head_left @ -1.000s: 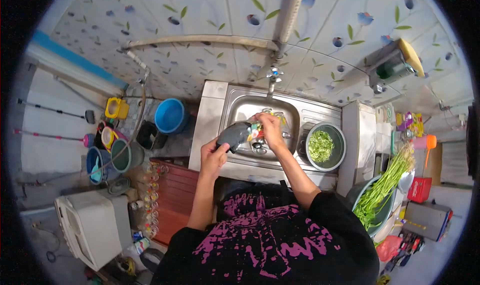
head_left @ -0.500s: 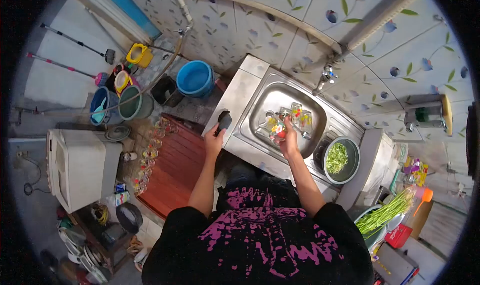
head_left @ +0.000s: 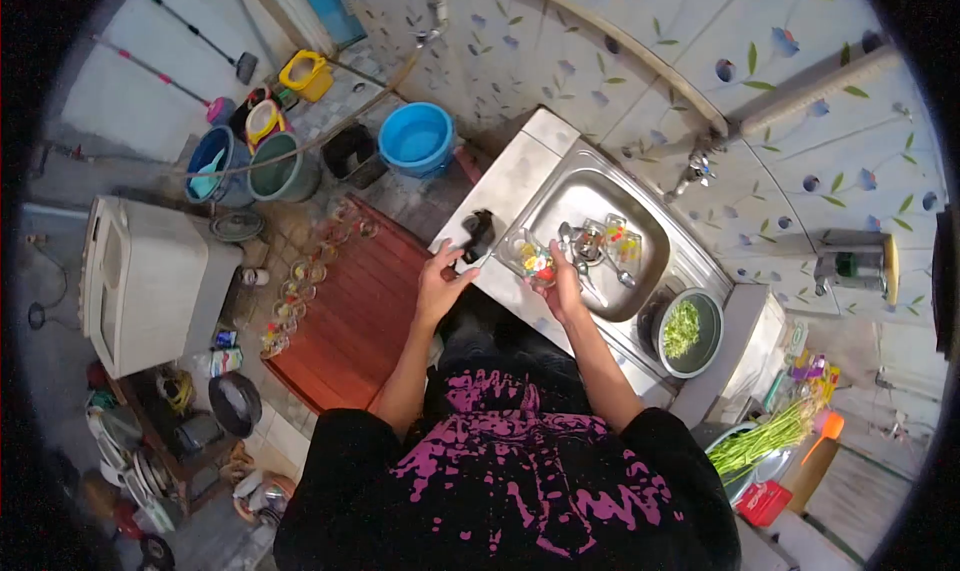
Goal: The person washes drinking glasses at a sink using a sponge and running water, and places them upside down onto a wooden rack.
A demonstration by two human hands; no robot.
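Note:
My right hand (head_left: 561,287) grips a clear glass (head_left: 526,253) with red, yellow and white decoration, over the near left edge of the steel sink (head_left: 655,233). Nearby, my left hand (head_left: 447,283) is at the counter's left edge with its fingers apart, beside a dark object (head_left: 479,233) lying on the counter. Inside the sink are more decorated glasses (head_left: 618,239) and several spoons (head_left: 592,289).
A grey bowl of chopped greens (head_left: 682,331) stands on the drainboard. The tap (head_left: 692,174) is on the tiled wall. Several glasses (head_left: 300,271) line the red wooden board (head_left: 350,316) at left. A blue bucket (head_left: 416,137) stands beyond it.
The dark object that my left hand held now lies on the counter, and that hand has opened. My right hand has moved the glass left, out of the sink's middle. The view has shifted.

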